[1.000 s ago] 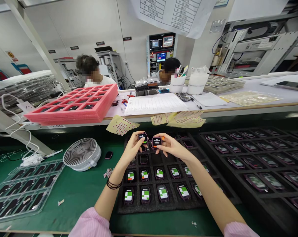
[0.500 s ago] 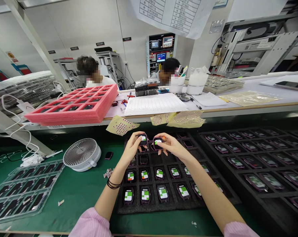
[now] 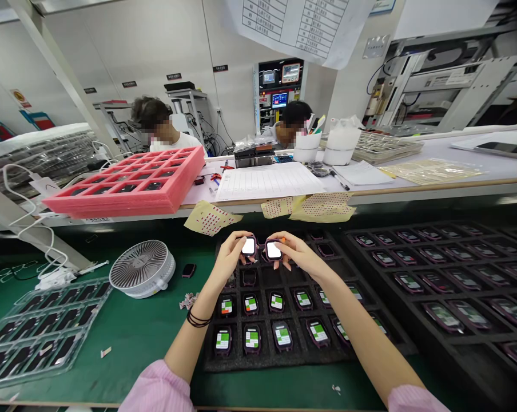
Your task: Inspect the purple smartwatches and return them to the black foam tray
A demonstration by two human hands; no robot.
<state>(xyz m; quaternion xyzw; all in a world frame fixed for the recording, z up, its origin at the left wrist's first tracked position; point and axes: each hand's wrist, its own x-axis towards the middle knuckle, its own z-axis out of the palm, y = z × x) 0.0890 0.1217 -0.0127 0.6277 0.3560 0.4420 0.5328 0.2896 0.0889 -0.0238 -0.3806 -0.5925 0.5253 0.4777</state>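
We pinch one lit smartwatch (image 3: 249, 246) in our left hand (image 3: 229, 257) and a second watch (image 3: 274, 250) in our right hand (image 3: 297, 256), both hands closed on them just above the black foam tray (image 3: 310, 359), whose two nearest rows hold at least ten more watches. To the left, one fan (image 3: 142, 268), one loose watch (image 3: 189, 270) and one clear plastic tray (image 3: 39, 335) sit on the green mat (image 3: 155, 355); another foam tray (image 3: 456, 355) lies just right, with only a narrow strip of mat between.
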